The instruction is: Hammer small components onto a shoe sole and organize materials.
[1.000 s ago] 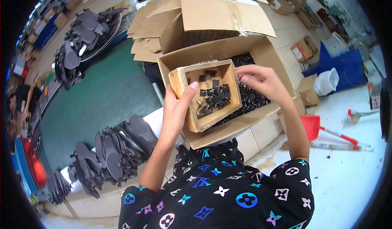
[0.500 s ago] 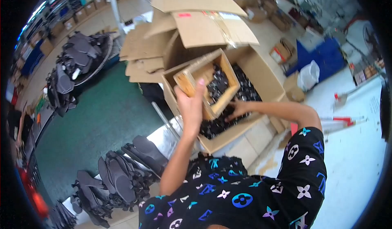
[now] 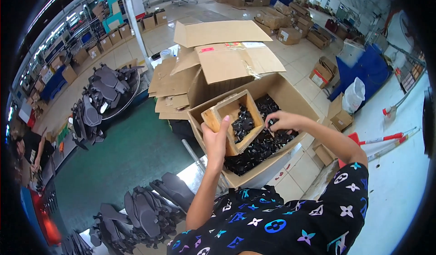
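My left hand (image 3: 215, 142) grips a small open wooden box (image 3: 211, 115) by its near left side, thumb over the rim. The box is tilted and holds several small black parts (image 3: 243, 124). It is held over a large open cardboard carton (image 3: 300, 104), whose bottom is covered with more small black pieces (image 3: 254, 154) with shiny bits. Right of the wooden box, my right hand (image 3: 285, 121) hovers over the loose pieces inside the carton. Its fingers are bent together in a pinch; what lies between them is too small to make out.
Flattened cardboard (image 3: 170, 84) lies left of the carton. A green table (image 3: 113, 164) has dark grey flat parts (image 3: 143, 212) along its near edge and another pile (image 3: 106, 89) on its far side. A person (image 3: 34, 152) works at far left. A white bag (image 3: 354, 95) stands at right.
My right hand has risen from among the black pieces and moved to the right, away from the wooden box. My left hand still holds the box. The whole view has shifted.
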Demonstrator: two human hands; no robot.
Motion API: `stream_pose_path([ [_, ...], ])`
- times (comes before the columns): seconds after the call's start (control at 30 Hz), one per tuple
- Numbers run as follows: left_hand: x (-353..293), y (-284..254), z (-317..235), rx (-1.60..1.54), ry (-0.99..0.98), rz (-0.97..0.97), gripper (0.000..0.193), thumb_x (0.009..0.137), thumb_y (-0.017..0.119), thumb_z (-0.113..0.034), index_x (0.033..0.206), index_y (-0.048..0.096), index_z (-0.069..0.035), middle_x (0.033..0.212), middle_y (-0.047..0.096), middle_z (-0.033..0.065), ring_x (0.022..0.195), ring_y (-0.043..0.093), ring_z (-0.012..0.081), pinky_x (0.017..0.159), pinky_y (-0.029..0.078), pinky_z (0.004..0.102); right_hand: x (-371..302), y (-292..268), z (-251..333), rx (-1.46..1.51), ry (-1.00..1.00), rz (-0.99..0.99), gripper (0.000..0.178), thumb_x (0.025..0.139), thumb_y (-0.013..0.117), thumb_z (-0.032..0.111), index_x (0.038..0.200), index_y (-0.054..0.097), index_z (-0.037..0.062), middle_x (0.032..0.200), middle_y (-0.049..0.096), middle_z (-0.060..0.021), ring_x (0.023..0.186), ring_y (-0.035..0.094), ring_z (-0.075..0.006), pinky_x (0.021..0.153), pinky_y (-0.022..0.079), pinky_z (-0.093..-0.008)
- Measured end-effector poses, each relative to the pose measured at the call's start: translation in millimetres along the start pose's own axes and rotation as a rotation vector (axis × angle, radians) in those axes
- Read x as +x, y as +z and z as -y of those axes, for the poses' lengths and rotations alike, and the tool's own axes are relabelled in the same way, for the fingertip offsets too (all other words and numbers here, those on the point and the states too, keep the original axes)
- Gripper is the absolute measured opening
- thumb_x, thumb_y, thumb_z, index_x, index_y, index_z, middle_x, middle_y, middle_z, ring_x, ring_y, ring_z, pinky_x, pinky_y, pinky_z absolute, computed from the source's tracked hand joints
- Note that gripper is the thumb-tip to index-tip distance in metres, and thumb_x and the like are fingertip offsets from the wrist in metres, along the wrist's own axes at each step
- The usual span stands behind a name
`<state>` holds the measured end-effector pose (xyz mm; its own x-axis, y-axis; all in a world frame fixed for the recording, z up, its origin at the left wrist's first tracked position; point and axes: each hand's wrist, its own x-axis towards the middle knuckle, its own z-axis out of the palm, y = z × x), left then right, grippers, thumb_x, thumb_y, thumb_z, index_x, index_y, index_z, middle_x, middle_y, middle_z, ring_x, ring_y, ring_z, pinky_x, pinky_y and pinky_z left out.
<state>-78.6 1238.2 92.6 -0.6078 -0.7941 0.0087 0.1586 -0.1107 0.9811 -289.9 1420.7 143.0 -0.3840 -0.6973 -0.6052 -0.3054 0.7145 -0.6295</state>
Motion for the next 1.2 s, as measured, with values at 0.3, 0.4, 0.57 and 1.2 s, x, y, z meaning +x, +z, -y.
stream_pose_path([
  [0.3, 15, 11, 2, -0.209, -0.288, 0.348, 0.051, 0.092, 0.068, -0.032, 0.124, 0.05, 0.004, 0.112, 0.062, 0.0118, 0.097, 0.063, 0.0172, 0.087, 0.051, 0.0308, 22, 31, 26, -0.283, -0.926, -0.265, 0.06, 0.08, 0.077, 0.036, 0.127, 0.059, 0.0033, 0.118, 0.063, -0.0186, 0.108, 0.06, -0.0303, 0.095, 0.048, -0.0376],
  [0.4, 9, 4, -5, -0.006, -0.241, 0.138, 0.054, 0.091, 0.07, -0.033, 0.124, 0.049, 0.004, 0.11, 0.061, 0.0108, 0.096, 0.06, 0.0164, 0.087, 0.049, 0.0299, 7, -9, 33, -0.071, -0.573, -0.053, 0.058, 0.085, 0.074, 0.043, 0.124, 0.062, 0.0016, 0.11, 0.068, -0.0164, 0.092, 0.067, -0.03, 0.083, 0.053, -0.038],
  [0.57, 14, 13, 0, 0.034, -0.167, 0.11, 0.056, 0.09, 0.071, -0.034, 0.125, 0.047, 0.003, 0.111, 0.059, 0.0113, 0.099, 0.058, 0.0166, 0.09, 0.046, 0.0315, 129, -35, -76, -0.38, -0.114, -0.327, 0.066, 0.083, 0.063, 0.06, 0.119, 0.064, 0.0047, 0.104, 0.068, -0.0226, 0.09, 0.068, -0.0331, 0.078, 0.056, -0.0439],
  [1.2, 4, 8, -8, -0.065, -0.099, 0.029, 0.058, 0.089, 0.072, -0.036, 0.122, 0.046, 0.004, 0.109, 0.059, 0.0126, 0.097, 0.058, 0.0158, 0.088, 0.047, 0.0292, 126, 155, -54, -0.281, -0.492, 0.494, 0.083, 0.076, 0.076, 0.048, 0.138, 0.05, -0.0019, 0.136, 0.056, -0.0231, 0.124, 0.052, -0.0342, 0.108, 0.037, -0.0397],
])
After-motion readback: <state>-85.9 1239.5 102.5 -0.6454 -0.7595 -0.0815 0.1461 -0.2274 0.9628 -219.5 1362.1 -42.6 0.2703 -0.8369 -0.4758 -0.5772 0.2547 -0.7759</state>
